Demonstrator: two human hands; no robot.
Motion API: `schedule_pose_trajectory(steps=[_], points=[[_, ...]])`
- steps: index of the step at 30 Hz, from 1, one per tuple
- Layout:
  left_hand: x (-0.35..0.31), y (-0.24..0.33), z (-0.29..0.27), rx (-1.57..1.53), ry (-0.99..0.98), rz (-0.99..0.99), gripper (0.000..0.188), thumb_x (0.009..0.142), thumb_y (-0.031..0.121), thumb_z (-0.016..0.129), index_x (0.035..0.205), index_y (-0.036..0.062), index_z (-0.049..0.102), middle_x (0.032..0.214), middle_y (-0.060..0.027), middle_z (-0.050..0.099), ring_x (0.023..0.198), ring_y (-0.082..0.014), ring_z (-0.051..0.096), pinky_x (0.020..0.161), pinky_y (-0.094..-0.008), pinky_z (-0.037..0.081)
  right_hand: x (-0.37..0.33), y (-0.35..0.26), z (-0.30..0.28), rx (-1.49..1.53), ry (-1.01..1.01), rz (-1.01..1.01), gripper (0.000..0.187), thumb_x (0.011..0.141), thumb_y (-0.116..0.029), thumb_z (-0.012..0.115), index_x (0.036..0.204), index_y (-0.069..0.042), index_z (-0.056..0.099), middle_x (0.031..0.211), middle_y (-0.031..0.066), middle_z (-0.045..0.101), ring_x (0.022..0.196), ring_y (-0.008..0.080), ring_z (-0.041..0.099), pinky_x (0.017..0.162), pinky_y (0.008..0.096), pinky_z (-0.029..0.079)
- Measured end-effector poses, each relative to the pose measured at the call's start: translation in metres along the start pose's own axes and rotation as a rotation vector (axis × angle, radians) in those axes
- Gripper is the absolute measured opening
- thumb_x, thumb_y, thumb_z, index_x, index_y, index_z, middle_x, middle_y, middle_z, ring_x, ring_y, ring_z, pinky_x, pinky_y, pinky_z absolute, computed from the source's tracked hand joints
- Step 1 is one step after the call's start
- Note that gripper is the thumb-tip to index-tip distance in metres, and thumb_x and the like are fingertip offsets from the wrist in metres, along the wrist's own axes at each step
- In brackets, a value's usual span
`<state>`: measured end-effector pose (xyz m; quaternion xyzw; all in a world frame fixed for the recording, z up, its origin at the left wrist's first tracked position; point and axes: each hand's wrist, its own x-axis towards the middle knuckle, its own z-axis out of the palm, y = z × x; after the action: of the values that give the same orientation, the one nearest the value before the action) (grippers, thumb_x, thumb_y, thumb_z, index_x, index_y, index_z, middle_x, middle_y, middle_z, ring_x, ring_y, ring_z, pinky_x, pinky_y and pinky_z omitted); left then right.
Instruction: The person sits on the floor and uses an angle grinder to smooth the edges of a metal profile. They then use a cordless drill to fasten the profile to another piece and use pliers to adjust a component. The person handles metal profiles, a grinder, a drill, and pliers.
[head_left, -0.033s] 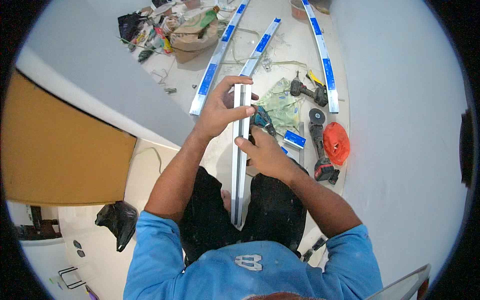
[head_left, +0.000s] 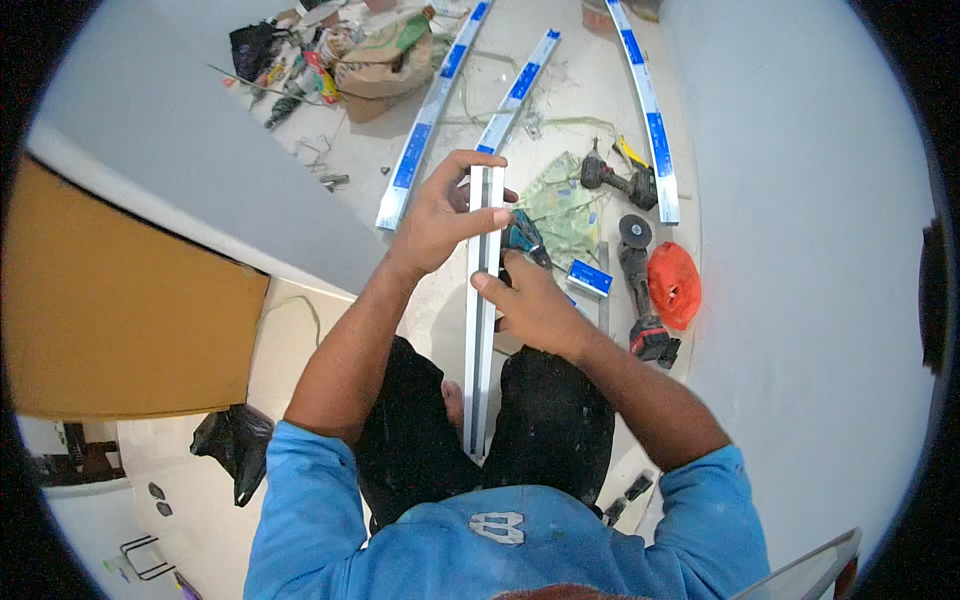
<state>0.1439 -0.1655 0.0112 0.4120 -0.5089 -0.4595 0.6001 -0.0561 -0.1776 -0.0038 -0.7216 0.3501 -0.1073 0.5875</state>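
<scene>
A white metal profile [head_left: 480,320] with a grey groove down its length stands between my knees, its far end raised towards the top of the view. Near that end my left hand [head_left: 440,215] wraps around it, thumb across the front face and fingers over the top and behind. Lower down, my right hand [head_left: 540,305] grips the right side of the profile with the thumb on its front; the other fingers are mostly hidden. Just beyond my right hand is a teal and black power drill [head_left: 524,236], partly covered by the profile.
Long metal profiles with blue film [head_left: 412,155] lie ahead on the floor. To the right are a black cordless drill [head_left: 615,180], an angle grinder [head_left: 637,285], a red bag [head_left: 674,286] and a short blue-labelled piece [head_left: 590,278]. Walls flank both sides; a sack [head_left: 385,80] sits far left.
The view has shifted very slightly. Both hands keep the same grip on the profile, which has hardly moved.
</scene>
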Motion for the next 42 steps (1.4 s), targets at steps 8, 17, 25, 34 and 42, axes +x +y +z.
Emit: schedule_pose_trajectory(steps=[8, 17, 25, 34, 42], points=[[0.046, -0.114, -0.055, 0.122, 0.125, -0.441, 0.056, 0.094, 0.035, 0.088, 0.143, 0.0180, 0.065, 0.111, -0.0067, 0.072, 0.106, -0.0172, 0.067, 0.090, -0.0354, 0.055, 0.096, 0.067, -0.019, 0.022, -0.143, 0.182, 0.052, 0.107, -0.044, 0.062, 0.112, 0.008, 0.064, 0.104, 0.0306, 0.074, 0.101, 0.0436, 0.075, 0.090, 0.0538, 0.057], [-0.036, -0.151, -0.030, -0.003, -0.064, -0.872, 0.071, 0.091, 0.011, 0.089, 0.153, 0.0170, 0.056, 0.120, -0.0077, 0.071, 0.112, -0.0179, 0.068, 0.102, -0.0385, 0.058, 0.021, 0.162, 0.049, 0.153, -0.195, 0.334, 0.058, 0.107, -0.041, 0.064, 0.126, 0.013, 0.057, 0.114, 0.0374, 0.072, 0.110, 0.0514, 0.073, 0.096, 0.0562, 0.057], [-0.100, -0.217, 0.019, -0.069, -0.115, -0.954, 0.064, 0.091, 0.001, 0.085, 0.148, 0.0114, 0.059, 0.127, -0.0058, 0.072, 0.116, -0.0172, 0.069, 0.105, -0.0373, 0.058, -0.047, 0.219, 0.092, 0.111, -0.123, 0.476, 0.060, 0.106, -0.042, 0.067, 0.139, 0.009, 0.060, 0.127, 0.0341, 0.070, 0.123, 0.0488, 0.067, 0.111, 0.0586, 0.048], [-0.135, -0.243, 0.015, -0.038, -0.084, -0.972, 0.063, 0.088, 0.002, 0.088, 0.146, 0.0099, 0.063, 0.127, -0.0037, 0.069, 0.117, -0.0170, 0.067, 0.105, -0.0339, 0.056, -0.003, 0.310, 0.057, 1.197, 0.552, 0.776, 0.068, 0.101, -0.032, 0.071, 0.161, -0.008, 0.047, 0.144, 0.0173, 0.062, 0.125, 0.0334, 0.065, 0.102, 0.0530, 0.060], [-0.145, -0.260, 0.006, -0.064, -0.135, -1.115, 0.063, 0.085, 0.000, 0.090, 0.142, 0.0101, 0.065, 0.115, 0.0029, 0.068, 0.103, -0.0092, 0.065, 0.095, -0.0284, 0.057, 0.117, 0.250, 0.060, 0.991, 0.259, 0.798, 0.045, 0.100, -0.032, 0.071, 0.136, -0.006, 0.067, 0.126, 0.0170, 0.073, 0.113, 0.0360, 0.073, 0.092, 0.0500, 0.061]])
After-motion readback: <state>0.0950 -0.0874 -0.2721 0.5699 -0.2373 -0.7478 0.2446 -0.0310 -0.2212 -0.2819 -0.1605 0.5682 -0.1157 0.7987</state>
